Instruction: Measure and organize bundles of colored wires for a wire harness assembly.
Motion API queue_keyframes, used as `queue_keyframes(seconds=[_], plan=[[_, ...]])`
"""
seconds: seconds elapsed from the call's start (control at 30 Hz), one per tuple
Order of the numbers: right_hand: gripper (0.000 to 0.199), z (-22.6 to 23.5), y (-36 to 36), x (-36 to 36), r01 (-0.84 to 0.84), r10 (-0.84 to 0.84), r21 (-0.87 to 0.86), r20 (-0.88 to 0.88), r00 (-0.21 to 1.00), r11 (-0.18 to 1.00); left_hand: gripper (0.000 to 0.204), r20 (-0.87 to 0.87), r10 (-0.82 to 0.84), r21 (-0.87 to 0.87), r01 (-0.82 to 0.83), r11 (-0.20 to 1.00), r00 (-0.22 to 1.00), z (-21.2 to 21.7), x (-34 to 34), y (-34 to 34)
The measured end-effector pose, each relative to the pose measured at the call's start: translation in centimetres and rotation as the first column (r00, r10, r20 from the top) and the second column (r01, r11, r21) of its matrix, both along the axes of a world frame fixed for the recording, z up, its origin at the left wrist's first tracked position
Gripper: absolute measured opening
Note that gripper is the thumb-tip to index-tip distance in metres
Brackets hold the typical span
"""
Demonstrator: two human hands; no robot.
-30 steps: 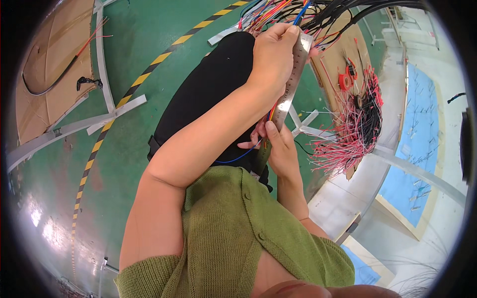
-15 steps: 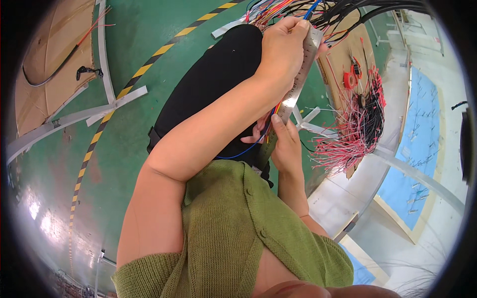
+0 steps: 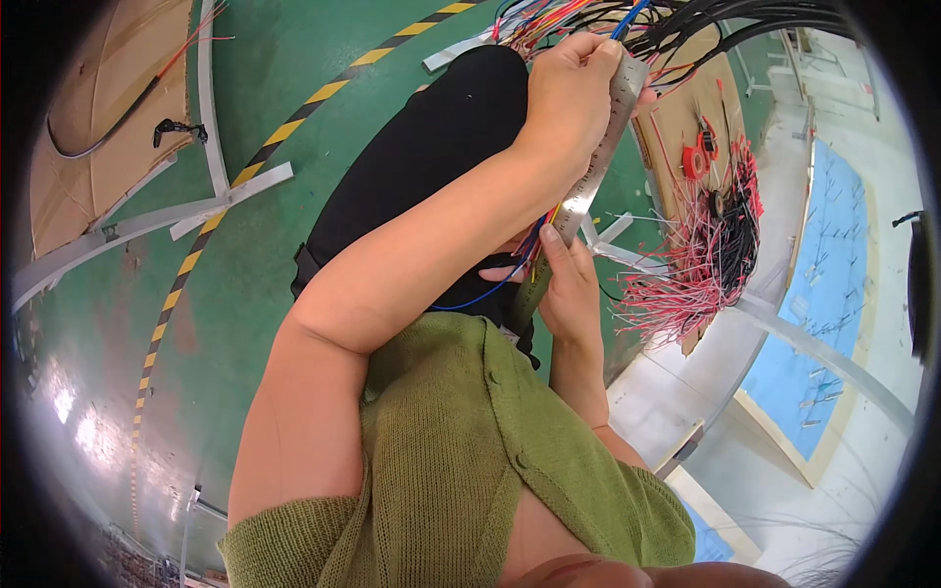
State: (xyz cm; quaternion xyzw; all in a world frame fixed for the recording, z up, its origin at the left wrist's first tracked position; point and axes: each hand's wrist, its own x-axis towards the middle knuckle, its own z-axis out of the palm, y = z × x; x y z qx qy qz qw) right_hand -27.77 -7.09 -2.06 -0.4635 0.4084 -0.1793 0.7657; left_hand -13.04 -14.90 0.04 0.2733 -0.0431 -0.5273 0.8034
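A long steel ruler [image 3: 596,174] runs slantwise between my two hands. My left hand [image 3: 569,103] grips its upper end, close to a fan of coloured and black wires [image 3: 627,20] at the top. My right hand [image 3: 567,289] pinches its lower end together with a few thin blue, red and yellow wires [image 3: 534,245] laid along it. My left forearm crosses my black-clad lap [image 3: 431,167]. A green knitted top [image 3: 470,461] fills the lower middle of the view.
A wooden board [image 3: 701,118] on the right carries red tape rolls and a bundle of pink and black wire ends [image 3: 701,265]. The green floor [image 3: 245,245] has a yellow-black stripe [image 3: 255,157] and white metal rails [image 3: 147,225]. A blue panel [image 3: 823,284] lies far right.
Both hands and the ruler have shifted slightly up and right in the view; the grip on the ruler and wires looks the same.
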Motion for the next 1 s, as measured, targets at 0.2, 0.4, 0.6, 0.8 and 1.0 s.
queue_keyframes(seconds=[0.2, 0.4, 0.6, 0.8, 1.0], plan=[[0.034, -0.17, 0.05, 0.01, 0.021, -0.021, 0.012, 0.004, 1.0, 1.0, 0.019, 0.006, -0.005, 0.011, 0.005, 1.0, 1.0, 0.13, 0.11, 0.25], [0.031, 0.04, 0.04, -0.07, 0.02, -0.02, 0.004, -0.007, 1.0, 1.0, 0.019, 0.028, -0.016, 0.018, 0.015, 1.0, 0.999, 0.26, -0.02, 0.12], [0.031, -0.13, -0.27, -0.24, -0.021, 0.021, 0.021, 0.001, 1.0, 1.0, 0.02, 0.027, -0.012, 0.015, 0.011, 1.0, 1.0, 0.09, 0.01, -0.03], [0.03, -0.31, -0.18, -0.28, -0.023, 0.023, 0.001, 0.017, 1.0, 1.0, 0.02, 0.036, -0.013, -0.001, 0.013, 1.0, 0.999, -0.14, -0.04, 0.04], [0.03, -0.33, -0.13, -0.19, -0.017, 0.017, -0.006, 0.013, 1.0, 1.0, 0.02, 0.034, -0.007, -0.009, 0.007, 1.0, 0.999, -0.28, -0.09, -0.08]])
